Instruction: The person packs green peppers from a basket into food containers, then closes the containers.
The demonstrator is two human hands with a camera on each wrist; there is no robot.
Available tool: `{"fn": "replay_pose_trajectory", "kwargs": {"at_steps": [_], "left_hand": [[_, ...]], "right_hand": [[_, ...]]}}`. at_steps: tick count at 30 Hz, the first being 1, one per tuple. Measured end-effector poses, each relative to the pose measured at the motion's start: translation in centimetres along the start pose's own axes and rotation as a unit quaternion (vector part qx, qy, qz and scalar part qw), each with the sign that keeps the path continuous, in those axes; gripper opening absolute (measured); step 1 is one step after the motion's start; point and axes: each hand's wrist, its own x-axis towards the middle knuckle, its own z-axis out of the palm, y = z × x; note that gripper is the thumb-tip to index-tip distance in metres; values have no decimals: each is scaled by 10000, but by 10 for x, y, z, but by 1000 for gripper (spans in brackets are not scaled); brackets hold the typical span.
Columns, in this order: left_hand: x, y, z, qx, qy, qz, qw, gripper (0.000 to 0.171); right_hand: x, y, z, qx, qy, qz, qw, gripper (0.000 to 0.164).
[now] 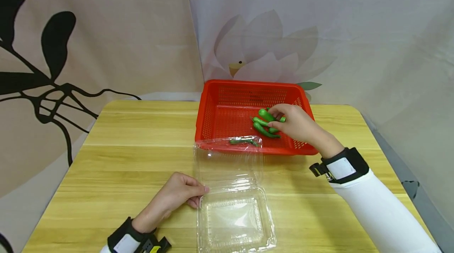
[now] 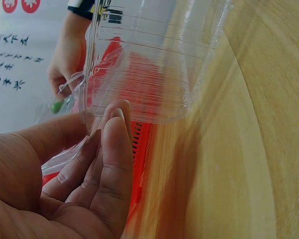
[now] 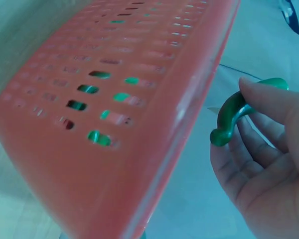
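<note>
My left hand (image 1: 181, 190) pinches the left edge of a clear plastic clamshell box (image 1: 234, 209), which lies with its lid (image 1: 227, 164) spread toward the basket. In the left wrist view, thumb and fingers of the left hand (image 2: 84, 174) meet on the box's thin rim. Over the right part of a red basket (image 1: 227, 123), my right hand (image 1: 294, 125) holds a curved green pepper (image 3: 231, 112) between thumb and fingers. Several more green peppers (image 1: 262, 130) lie in the basket under that hand. Another green pepper (image 1: 242, 140) shows through the far end of the lid.
The wooden table (image 1: 134, 154) carries the basket at its far edge, with the box nearer me. The lid's far end overlaps the basket's front rim. Behind the table hangs a printed cloth (image 1: 142, 28) with plant and flower pictures.
</note>
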Motion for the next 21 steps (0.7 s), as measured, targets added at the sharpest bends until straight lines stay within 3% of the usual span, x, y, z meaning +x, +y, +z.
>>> {"fn": "replay_pose_trajectory", "kwargs": {"at_steps": [21], "left_hand": [[1,-1,-1,62,42,-55,10000,24]], "right_hand": [[-22,-36,0,250,350,-405,9983,31]]}}
